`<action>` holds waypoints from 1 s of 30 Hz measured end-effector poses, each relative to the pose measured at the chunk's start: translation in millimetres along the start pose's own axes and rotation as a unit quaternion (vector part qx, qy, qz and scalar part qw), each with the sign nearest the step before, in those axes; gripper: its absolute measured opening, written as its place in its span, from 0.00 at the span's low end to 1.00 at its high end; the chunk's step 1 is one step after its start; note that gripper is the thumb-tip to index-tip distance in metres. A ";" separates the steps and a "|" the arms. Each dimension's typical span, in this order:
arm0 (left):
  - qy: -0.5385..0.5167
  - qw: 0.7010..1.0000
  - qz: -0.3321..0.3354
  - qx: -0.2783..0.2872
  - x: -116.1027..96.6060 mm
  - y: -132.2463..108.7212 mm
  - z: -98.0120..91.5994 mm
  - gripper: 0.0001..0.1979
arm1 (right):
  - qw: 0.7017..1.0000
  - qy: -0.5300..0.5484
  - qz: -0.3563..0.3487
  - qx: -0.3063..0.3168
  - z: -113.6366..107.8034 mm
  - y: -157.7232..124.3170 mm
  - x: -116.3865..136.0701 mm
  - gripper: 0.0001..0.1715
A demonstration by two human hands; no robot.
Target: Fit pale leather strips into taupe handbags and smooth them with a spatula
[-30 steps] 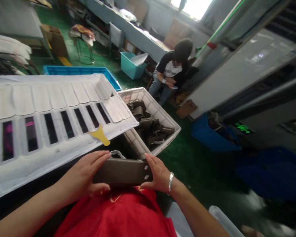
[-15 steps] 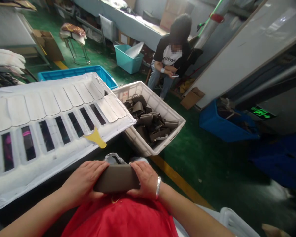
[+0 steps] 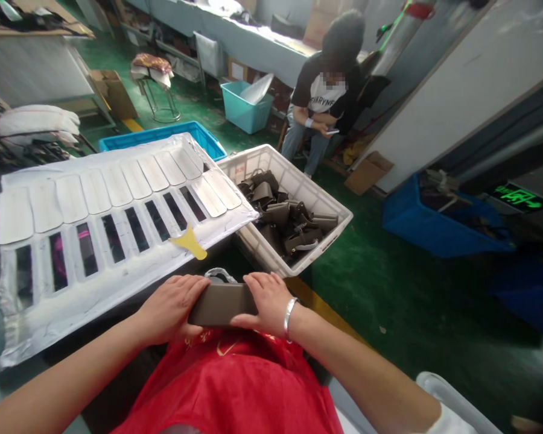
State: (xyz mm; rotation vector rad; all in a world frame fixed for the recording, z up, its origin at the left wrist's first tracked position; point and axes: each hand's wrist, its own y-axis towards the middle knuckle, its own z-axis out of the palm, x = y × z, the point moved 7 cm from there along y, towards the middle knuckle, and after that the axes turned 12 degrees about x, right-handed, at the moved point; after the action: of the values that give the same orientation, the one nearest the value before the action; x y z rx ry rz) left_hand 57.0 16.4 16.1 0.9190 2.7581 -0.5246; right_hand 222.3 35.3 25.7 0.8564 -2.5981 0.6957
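Note:
A grey-brown bag-like piece [image 3: 222, 305] is held between my two hands, just above the red apron [image 3: 239, 386]. My left hand [image 3: 177, 308] grips its left end, and my right hand [image 3: 266, 304], with a silver bracelet at the wrist, grips its right end. A pale looped handle [image 3: 221, 275] shows behind the piece. Ahead on the left lies a white-covered board [image 3: 117, 265] with pale rounded panels [image 3: 88, 191] and dark slots. A yellow cut piece [image 3: 190, 242] rests on its near edge.
A white crate [image 3: 294, 265] with several similar grey-brown pieces [image 3: 280, 211] stands beyond my hands. Blue bins [image 3: 199, 135] [image 3: 416, 223] and a turquoise bin [image 3: 247, 108] stand on the floor. A seated person [image 3: 321, 90] holds a phone. A stool [image 3: 156, 90] is farther back.
The camera view has shifted, so the board and crate appear farther right. Both hands still hold the piece, which appears slightly higher and farther right in the picture.

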 end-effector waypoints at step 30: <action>0.032 0.989 -0.064 -0.126 2.5 16.2 -21.4 0.22 | 0.955 0.092 0.121 -0.254 -88.8 -11.0 -3.0 0.26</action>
State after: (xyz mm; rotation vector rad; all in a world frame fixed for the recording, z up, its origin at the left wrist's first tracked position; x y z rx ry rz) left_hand 63.5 38.1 30.7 0.7147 2.8684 -0.1595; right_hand 244.1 76.7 102.1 0.3042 -2.5479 0.1285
